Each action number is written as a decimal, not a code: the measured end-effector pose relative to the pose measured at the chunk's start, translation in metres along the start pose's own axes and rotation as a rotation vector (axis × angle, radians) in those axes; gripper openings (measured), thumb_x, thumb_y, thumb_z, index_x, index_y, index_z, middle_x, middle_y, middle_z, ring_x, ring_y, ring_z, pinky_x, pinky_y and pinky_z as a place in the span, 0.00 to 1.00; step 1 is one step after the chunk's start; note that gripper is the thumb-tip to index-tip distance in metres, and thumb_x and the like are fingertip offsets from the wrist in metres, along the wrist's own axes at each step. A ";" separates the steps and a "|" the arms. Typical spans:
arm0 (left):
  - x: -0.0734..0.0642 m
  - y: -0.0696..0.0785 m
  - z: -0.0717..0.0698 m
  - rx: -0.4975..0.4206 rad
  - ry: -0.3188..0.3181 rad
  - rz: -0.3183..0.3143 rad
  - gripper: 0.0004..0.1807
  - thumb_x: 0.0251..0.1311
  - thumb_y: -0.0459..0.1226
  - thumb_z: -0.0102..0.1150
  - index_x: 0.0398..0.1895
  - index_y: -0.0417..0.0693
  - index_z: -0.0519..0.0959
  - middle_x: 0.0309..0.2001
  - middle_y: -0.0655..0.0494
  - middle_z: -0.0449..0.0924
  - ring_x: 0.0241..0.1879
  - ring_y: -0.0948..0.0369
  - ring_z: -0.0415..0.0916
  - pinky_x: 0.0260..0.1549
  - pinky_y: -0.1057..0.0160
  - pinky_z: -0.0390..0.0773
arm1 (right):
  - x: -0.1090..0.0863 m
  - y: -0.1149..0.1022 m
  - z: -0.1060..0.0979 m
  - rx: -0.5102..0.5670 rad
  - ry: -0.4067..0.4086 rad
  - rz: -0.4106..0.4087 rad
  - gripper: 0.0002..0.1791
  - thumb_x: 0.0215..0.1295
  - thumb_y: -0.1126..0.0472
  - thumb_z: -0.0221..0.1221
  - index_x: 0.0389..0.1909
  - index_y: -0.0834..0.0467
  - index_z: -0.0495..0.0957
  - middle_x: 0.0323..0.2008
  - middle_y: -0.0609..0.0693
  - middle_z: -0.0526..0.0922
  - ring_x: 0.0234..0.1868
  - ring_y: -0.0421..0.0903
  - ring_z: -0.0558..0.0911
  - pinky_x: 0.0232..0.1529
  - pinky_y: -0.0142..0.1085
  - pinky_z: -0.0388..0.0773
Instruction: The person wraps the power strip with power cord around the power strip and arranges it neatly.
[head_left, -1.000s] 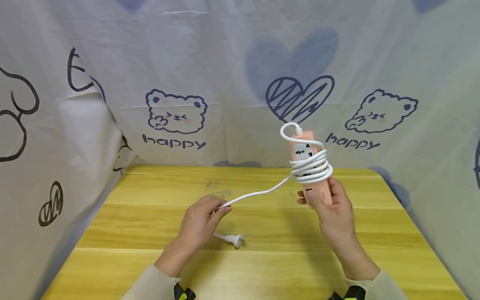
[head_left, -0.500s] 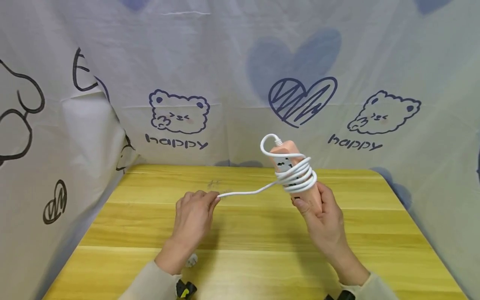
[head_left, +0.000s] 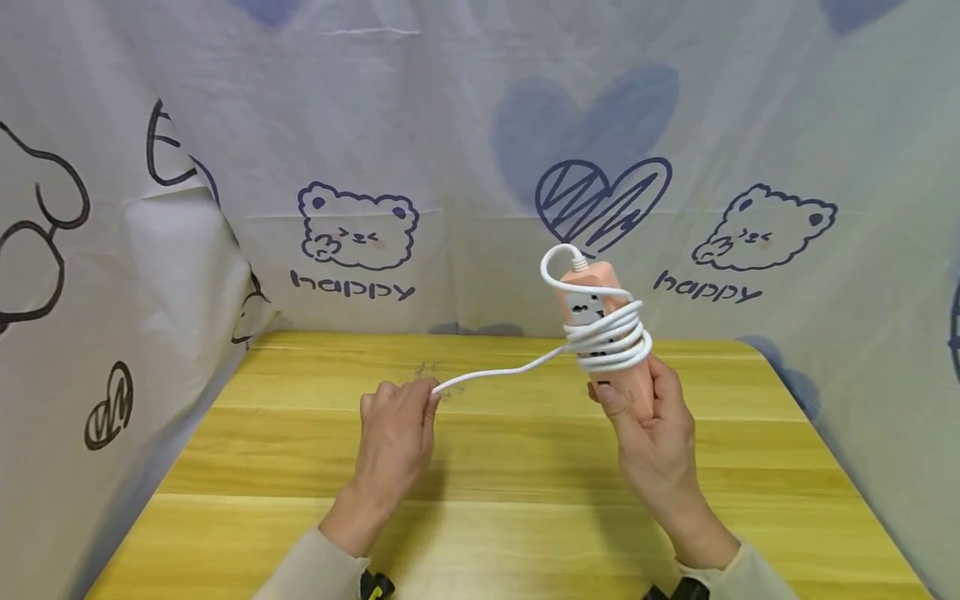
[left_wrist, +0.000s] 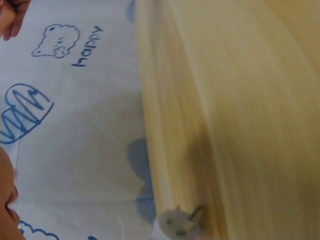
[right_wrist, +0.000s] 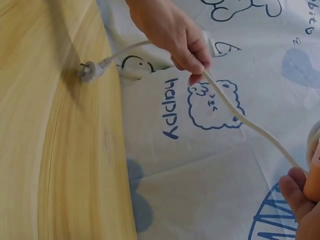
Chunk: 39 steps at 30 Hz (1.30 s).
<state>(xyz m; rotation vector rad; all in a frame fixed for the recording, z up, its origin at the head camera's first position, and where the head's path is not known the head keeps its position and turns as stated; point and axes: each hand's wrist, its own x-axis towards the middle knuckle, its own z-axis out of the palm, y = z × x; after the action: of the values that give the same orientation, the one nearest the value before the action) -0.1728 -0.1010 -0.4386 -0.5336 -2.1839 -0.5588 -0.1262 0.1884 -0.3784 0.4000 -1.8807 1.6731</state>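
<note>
A salmon-pink power strip (head_left: pixel 589 277) is held up in my right hand (head_left: pixel 660 446), which grips its lower end with the thumb on the front. Several turns of white cord (head_left: pixel 611 337) wrap around its middle, over the socket face. From the wraps the cord runs left to my left hand (head_left: pixel 393 437), whose thumb and fingers pinch it. Past that hand the tail ends in a white plug (right_wrist: pixel 90 71), which hangs below in the right wrist view. The left wrist view catches the plug (left_wrist: pixel 177 224) at its bottom edge, while the head view hides it.
A wood-grain table (head_left: pixel 510 533) lies beneath both hands. Behind it and along the sides hangs a pale cloth (head_left: pixel 450 125) printed with bears, hearts and lettering.
The left hand has turned and moved slightly up and left with the cord. The plug has gone out of the head view. The power strip tilted and dipped left, then rose partly back.
</note>
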 end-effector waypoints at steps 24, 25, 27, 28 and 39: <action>0.004 -0.004 -0.004 -0.063 0.055 0.246 0.18 0.83 0.48 0.46 0.40 0.51 0.83 0.29 0.59 0.76 0.33 0.55 0.67 0.35 0.58 0.61 | 0.005 0.025 -0.007 -0.555 -0.069 0.254 0.26 0.76 0.55 0.64 0.66 0.65 0.71 0.40 0.60 0.83 0.30 0.46 0.86 0.26 0.34 0.81; 0.006 -0.004 -0.006 -0.073 0.057 0.302 0.19 0.83 0.49 0.45 0.40 0.52 0.82 0.29 0.60 0.75 0.34 0.56 0.67 0.36 0.58 0.62 | 0.006 0.024 -0.009 -0.570 -0.109 0.300 0.27 0.76 0.54 0.64 0.67 0.65 0.71 0.41 0.60 0.83 0.30 0.47 0.86 0.26 0.35 0.81; 0.010 -0.004 -0.010 -0.096 0.052 0.396 0.18 0.83 0.50 0.45 0.40 0.54 0.82 0.31 0.61 0.75 0.36 0.57 0.68 0.37 0.59 0.65 | 0.008 0.024 -0.011 -0.600 -0.194 0.388 0.28 0.77 0.53 0.63 0.68 0.64 0.70 0.41 0.60 0.84 0.30 0.47 0.86 0.26 0.37 0.80; 0.012 -0.003 -0.012 -0.104 0.048 0.438 0.18 0.83 0.50 0.46 0.40 0.55 0.82 0.31 0.61 0.74 0.37 0.57 0.69 0.38 0.58 0.67 | 0.008 0.024 -0.012 -0.614 -0.237 0.424 0.29 0.76 0.52 0.63 0.68 0.64 0.70 0.41 0.60 0.84 0.30 0.46 0.85 0.27 0.38 0.80; 0.055 0.008 -0.021 -0.116 -0.157 0.629 0.06 0.70 0.49 0.63 0.40 0.60 0.84 0.34 0.63 0.79 0.39 0.59 0.72 0.38 0.60 0.71 | 0.001 0.017 -0.012 -0.695 -0.721 0.354 0.18 0.68 0.56 0.71 0.56 0.55 0.82 0.42 0.47 0.88 0.39 0.42 0.82 0.41 0.43 0.80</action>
<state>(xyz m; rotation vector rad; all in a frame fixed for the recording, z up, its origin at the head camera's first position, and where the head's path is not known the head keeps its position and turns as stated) -0.1882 -0.0962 -0.3815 -1.2993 -1.9773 -0.3031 -0.1344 0.2029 -0.3909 0.4196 -3.0521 0.9888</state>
